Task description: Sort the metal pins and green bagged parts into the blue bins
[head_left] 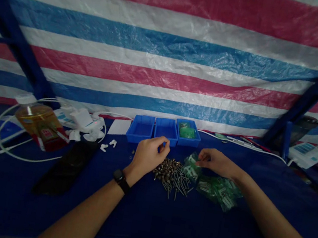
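Blue cloth covers the tabletop [11, 202], and a big striped plastic sheet [169, 56] of red, white and blue hangs behind it. In this head view, both arms reach out from the near edge. The left hand [148, 157] is curled, with its fingertips [163, 145] pinched close together, just above a pile of metal screws [172, 176]. Something tiny could be in those fingers, but I cannot tell. A black watch [120, 178] sits on that wrist. The right hand [218, 163] is partly open, with its fingers bent. They are right by a small green plastic bag [191, 167] at the right side of the pile, but I cannot tell if they have hold of it. More green bags [218, 192] lie just to the right of it. Three blue bins [166, 131] stand in a row on the far side, and the right one has something green [186, 131] in it. Off to the left lie a shiny orange packet [41, 127], a loop of white tube [12, 139], a flat black thing [65, 168], and small white pieces [108, 145]. A white box [308, 154] sits far right.
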`<action>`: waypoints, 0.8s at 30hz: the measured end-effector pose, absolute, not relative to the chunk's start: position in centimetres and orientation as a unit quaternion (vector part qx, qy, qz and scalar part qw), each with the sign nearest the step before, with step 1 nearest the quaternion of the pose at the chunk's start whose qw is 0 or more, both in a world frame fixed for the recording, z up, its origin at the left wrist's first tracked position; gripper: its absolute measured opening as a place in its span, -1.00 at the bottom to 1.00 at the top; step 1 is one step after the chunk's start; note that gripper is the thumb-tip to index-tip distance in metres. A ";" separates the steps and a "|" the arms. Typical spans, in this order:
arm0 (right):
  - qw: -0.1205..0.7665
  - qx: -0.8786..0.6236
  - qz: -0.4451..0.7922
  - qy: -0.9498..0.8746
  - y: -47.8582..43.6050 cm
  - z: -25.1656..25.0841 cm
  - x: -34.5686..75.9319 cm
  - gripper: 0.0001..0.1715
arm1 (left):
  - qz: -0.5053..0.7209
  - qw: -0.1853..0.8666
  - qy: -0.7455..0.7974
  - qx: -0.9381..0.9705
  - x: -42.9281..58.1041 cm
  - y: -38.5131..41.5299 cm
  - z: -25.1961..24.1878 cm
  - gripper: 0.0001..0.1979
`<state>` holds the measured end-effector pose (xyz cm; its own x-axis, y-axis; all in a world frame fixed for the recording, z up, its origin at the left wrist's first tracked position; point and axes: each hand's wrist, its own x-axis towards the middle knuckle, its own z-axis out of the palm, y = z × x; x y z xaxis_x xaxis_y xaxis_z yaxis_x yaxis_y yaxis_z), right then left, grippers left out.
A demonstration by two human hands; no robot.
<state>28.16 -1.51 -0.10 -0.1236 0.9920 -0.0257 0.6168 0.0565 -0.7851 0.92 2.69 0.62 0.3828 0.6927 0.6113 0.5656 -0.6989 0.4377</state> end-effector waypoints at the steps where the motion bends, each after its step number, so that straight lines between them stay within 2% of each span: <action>1: 0.305 -0.596 0.355 -0.652 -1.8 0.2 28.3 -0.67 | 0.407 0.074 0.377 0.829 0.9 2.7 0.6 -0.83; 5: 0.450 -0.576 0.393 -0.557 -3.4 2.3 28.3 -0.53 | 0.410 0.068 0.362 0.834 1.0 2.6 0.3 -0.81; 8: 0.568 -0.570 0.353 -0.477 -2.7 4.4 28.2 -0.46 | 0.408 0.069 0.353 0.839 1.0 2.4 0.3 -0.81; 10: 0.617 -0.570 0.307 -0.448 -0.8 5.8 27.9 -0.45 | 0.404 0.069 0.351 0.842 1.0 2.3 0.4 -0.80; 12: 0.631 -0.583 0.257 -0.442 1.9 6.7 27.5 -0.48 | 0.403 0.068 0.355 0.841 0.9 2.3 0.5 -0.80; 14: 0.584 -0.625 0.224 -0.467 4.7 7.1 27.0 -0.51 | 0.405 0.068 0.360 0.837 0.8 2.4 0.7 -0.81; 17: 0.383 -0.711 0.159 -0.567 7.6 6.6 26.6 -0.51 | 0.411 0.065 0.365 0.833 0.6 2.5 0.8 -0.82; 19: 0.285 -0.733 0.096 -0.610 8.3 6.1 26.5 -0.51 | 0.412 0.060 0.365 0.832 0.5 2.5 0.7 -0.82; 24: 0.221 -0.712 0.032 -0.666 8.8 5.0 25.6 -0.66 | 0.402 0.054 0.359 0.841 0.6 2.2 0.8 -0.82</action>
<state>25.60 8.82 4.98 0.1121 0.9620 0.2490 0.9336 -0.0161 -0.3580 0.58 2.21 0.75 0.4192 0.6466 0.6373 0.5592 -0.7369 0.3798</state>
